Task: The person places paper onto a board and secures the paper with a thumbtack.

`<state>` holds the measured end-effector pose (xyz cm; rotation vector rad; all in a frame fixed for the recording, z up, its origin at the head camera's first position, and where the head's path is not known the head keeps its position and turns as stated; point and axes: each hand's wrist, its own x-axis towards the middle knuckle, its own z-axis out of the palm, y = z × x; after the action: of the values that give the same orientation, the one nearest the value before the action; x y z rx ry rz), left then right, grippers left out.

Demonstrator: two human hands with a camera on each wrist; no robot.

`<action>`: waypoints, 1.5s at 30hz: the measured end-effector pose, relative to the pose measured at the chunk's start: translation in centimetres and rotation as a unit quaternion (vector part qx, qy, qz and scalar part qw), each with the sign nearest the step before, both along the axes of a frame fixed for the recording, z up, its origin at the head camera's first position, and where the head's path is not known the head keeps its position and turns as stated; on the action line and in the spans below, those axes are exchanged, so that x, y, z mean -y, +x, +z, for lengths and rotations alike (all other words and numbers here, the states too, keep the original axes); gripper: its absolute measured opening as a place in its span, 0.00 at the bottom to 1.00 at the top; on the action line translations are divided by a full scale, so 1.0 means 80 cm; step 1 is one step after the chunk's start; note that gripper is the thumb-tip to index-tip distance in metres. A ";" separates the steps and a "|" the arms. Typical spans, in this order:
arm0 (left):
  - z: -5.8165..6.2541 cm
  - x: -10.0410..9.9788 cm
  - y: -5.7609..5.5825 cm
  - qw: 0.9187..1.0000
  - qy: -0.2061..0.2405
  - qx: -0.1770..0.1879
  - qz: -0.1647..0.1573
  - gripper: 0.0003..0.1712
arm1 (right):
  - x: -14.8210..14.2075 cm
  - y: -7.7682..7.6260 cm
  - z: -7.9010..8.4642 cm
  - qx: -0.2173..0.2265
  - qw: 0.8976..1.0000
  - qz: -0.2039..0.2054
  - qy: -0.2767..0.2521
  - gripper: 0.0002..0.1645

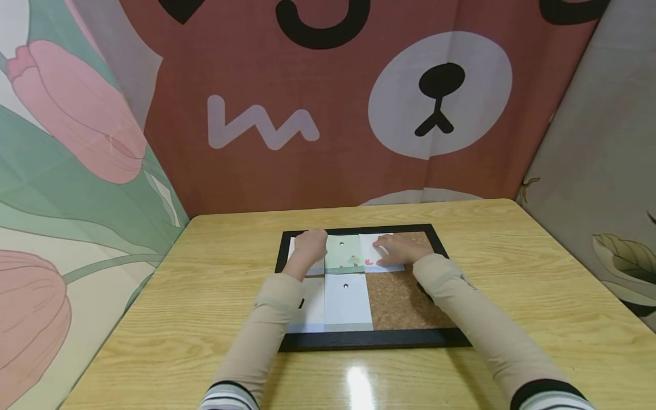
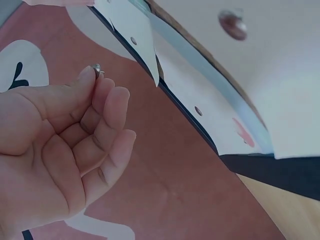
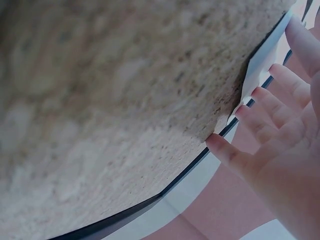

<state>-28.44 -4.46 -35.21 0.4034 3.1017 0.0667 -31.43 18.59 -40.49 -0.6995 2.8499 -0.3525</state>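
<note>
A thumbtack (image 2: 97,70) is pinched between the thumb and index finger of my left hand (image 1: 310,247), raised over the upper-left card (image 1: 316,269). The other left fingers curl loosely. My right hand (image 1: 402,250) rests spread fingers on a white card (image 1: 370,244) with a pink print, in the top row of a cork board (image 1: 405,302). In the right wrist view, its fingertips touch the card's edge and the cork. Between the hands lies a green card (image 1: 337,259) with a tack in it. Below that, a white card (image 1: 348,310) also bears a tack.
The board's black frame (image 1: 374,340) lies on a wooden table (image 1: 179,319). Another white card (image 1: 311,316) with a dark mark sits at the board's lower left. A printed cloth with a bear face (image 1: 328,171) hangs behind the table; patterned cloths hang at both sides.
</note>
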 end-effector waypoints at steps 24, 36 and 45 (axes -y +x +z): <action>-0.009 -0.032 -0.018 0.999 0.037 0.033 -0.001 0.06 | -0.007 0.008 0.002 -0.036 0.999 -0.012 -0.010 0.31; -0.006 -0.044 -0.018 0.999 0.025 0.032 -0.010 0.05 | -0.007 0.005 0.004 -0.020 1.000 -0.016 -0.013 0.33; -0.007 -0.049 -0.019 0.999 0.028 0.035 -0.019 0.05 | -0.011 0.002 0.003 -0.012 1.000 -0.010 -0.027 0.31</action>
<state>-29.95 -0.54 -35.78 0.4514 3.0282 0.1635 -31.30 19.45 -40.21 -0.6890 2.8823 -0.4289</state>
